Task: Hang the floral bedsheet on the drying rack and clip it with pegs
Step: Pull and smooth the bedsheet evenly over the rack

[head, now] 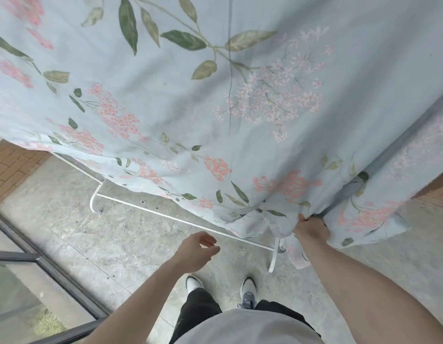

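Observation:
A pale blue floral bedsheet with pink blossoms and green leaves hangs in front of me and fills the upper view. It drapes over a white drying rack, of which only the base bar and feet show below the hem. My right hand grips a bunched fold of the sheet near its lower edge. My left hand hovers below the hem with loosely curled fingers, holding nothing. The rack's top rails are hidden behind the cloth. No pegs show.
Grey stone floor lies underfoot, with my two shoes close to the rack's base. A dark metal frame with glass runs along the lower left. Brick paving shows at the left and far right.

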